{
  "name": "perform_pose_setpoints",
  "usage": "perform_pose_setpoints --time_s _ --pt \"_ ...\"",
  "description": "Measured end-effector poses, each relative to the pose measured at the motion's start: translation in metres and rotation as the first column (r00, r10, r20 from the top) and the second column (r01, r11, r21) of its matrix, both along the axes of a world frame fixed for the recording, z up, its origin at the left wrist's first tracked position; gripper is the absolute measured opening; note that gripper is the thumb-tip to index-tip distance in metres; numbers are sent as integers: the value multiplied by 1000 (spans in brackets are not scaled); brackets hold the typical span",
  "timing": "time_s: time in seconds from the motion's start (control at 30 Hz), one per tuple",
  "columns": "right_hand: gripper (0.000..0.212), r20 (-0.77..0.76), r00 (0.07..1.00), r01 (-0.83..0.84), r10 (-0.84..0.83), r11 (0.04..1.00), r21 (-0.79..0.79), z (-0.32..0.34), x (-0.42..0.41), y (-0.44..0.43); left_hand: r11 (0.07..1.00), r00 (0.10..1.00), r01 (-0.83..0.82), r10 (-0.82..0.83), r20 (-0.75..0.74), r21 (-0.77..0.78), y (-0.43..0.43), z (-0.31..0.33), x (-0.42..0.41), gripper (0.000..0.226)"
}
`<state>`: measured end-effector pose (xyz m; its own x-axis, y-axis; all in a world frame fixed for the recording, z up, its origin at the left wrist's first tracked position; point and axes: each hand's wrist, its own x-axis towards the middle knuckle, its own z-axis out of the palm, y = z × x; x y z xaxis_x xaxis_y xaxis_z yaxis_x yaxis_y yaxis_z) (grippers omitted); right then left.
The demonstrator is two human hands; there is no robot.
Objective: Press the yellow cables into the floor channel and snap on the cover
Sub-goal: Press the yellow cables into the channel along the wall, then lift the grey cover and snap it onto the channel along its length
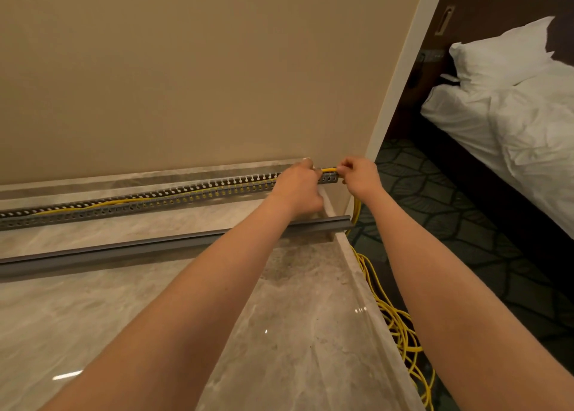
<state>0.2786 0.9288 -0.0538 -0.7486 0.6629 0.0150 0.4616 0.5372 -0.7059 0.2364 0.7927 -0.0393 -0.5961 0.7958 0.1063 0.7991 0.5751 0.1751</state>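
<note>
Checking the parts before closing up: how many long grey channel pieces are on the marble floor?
2. The slotted channel lies along the wall with yellow cables inside; the cover lies loose on the floor in front of it, nearer the camera. Both run off-frame left.

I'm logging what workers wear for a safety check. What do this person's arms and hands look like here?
Both forearms are bare, with no sleeves in view. The left hand and right hand wear no gloves; no watch, bracelet or ring is visible.

We see the marble floor (93, 317) carrying the slotted channel (124, 207) along the wall and the loose cover (124, 250) beside it.
</note>
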Motion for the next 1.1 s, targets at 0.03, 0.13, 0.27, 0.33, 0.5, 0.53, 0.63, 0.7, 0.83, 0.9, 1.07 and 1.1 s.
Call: perform_pose_setpoints --time_s 0.03,0.13,0.27,0.33,0.5,0.53,0.63,0.7,0.83,0.9,1.07,1.1 --pt "23 26 1000 -8 7 1000 29 0 -2 -1 1000 1000 -2 1 2 3 1 1 -2 49" --pt "24 8 1000 8 -8 999 39 2 -2 0 1000 999 -23 22 23 7 2 3 -8 49" --pt "17 -64 991 114 -117 992 -56 1 3 10 997 999 -42 42 -4 58 1 -4 -13 43" --pt "17 -50 995 82 -86 994 -72 -1 5 11 998 998 -37 40 -47 58 2 -9 -14 39" --pt "33 25 998 65 -62 986 -153 -10 3 9 999 997 -19 21 -69 34 1 -11 -18 39" --pt "37 44 996 78 -72 984 -160 -10 3 8 1000 997 -10 11 -72 22 0 -12 -17 40" --pt "28 97 993 74 -66 994 -83 -4 4 8 999 995 32 -31 -92 10 -4 -12 -17 46" --pt "12 107 992 62 -64 998 17 -1 4 3 996 999 33 -30 -32 79 -6 -9 -20 47" --pt "19 -7 999 34 -33 993 111 -1 14 -5 947 985 17 -71 158 322 -15 5 -19 33" --pt "13 -68 997 -31 32 999 22 8 20 -4 953 979 88 -137 154 289 -26 12 -14 28" --pt "18 217 831 -377 513 804 -460 30 42 -12 941 852 204 -36 522 -269 -52 11 -4 48" --pt "19 281 759 -417 587 770 -483 31 45 -15 918 870 221 -33 492 -329 -54 8 -2 49"
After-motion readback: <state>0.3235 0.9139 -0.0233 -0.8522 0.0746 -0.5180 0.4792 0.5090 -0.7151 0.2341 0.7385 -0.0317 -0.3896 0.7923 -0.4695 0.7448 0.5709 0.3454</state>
